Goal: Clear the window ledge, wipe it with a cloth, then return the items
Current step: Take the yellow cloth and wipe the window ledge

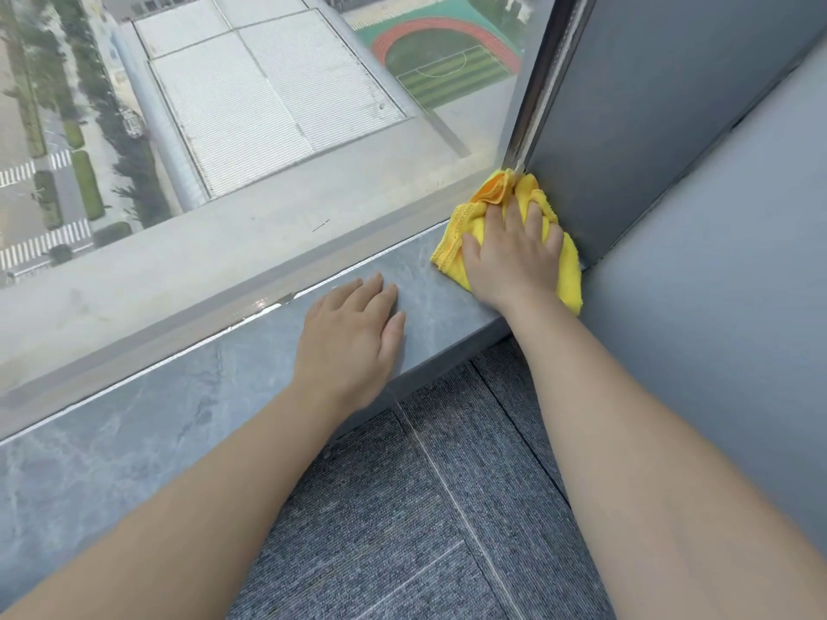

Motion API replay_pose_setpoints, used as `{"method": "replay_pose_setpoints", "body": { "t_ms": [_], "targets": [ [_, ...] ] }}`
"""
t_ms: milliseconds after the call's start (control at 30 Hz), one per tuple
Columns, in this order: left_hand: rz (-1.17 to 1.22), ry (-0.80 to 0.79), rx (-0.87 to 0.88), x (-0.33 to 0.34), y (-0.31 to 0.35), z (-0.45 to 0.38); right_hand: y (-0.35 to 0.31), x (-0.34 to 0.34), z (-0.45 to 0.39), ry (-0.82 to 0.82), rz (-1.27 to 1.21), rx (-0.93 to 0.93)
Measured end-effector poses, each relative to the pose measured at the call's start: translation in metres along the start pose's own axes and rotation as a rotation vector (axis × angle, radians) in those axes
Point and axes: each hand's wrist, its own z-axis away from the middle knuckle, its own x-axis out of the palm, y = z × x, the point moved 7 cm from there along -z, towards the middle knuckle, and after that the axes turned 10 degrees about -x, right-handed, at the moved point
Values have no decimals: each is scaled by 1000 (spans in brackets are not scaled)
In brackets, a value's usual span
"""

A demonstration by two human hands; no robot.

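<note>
The right hand (510,252) presses flat on the yellow cloth (461,226) in the window ledge's (134,440) far-right corner, so unwiped ledge runs leftward past the empty, flat left hand (353,333).

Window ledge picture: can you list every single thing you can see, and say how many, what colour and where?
cloth: one, yellow, far right end of the ledge, in the corner by the wall
window ledge: one, grey marbled, below the glass
window: one, clear, behind the ledge
wall panel: one, dark grey, right of the window
carpet: grey tiles, floor below the ledge
left hand: one, flat on the bare ledge
right hand: one, pressed flat on the cloth
</note>
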Motion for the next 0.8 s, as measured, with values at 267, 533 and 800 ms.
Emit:
{"method": "replay_pose_setpoints", "body": {
  "t_ms": [267,533,800],
  "targets": [
    [106,-87,-57,-13,-30,18,-6,9,20,-35,8,-41],
    [174,-9,-194,-22,-71,58,-86,28,66,-69,-15,-224],
    [172,37,-356,-52,-139,119,-172,50,114,-129,23,-418]
  ]
}}
